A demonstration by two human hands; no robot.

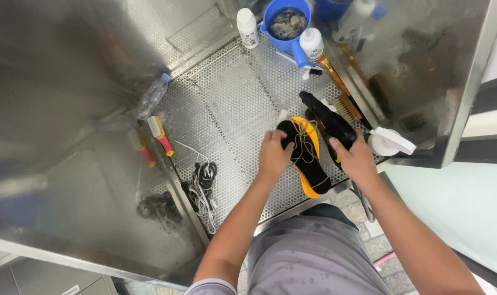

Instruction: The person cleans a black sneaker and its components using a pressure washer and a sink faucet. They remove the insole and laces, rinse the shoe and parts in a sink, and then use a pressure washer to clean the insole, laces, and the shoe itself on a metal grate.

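The desk (pixel 232 104) is perforated sheet metal, dull grey and dimpled, walled by brushed steel panels (pixel 57 98) that give a blurred, smeary reflection. Under the left hand (pixel 274 154) lies a shoe insole (pixel 308 158) with a matt black cloth face and a yellow edge. The brush (pixel 336 76) at the far right has a wooden handle. The bottles (pixel 247 26) are smooth white plastic; the blue cup (pixel 300 46) is glossy plastic.

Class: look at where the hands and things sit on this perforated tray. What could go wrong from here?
1. The insole under the left hand reaches the tray edge; it might slide off.
2. The loose lace on it could snag fingers.
3. The right hand may knock the nearby brush.
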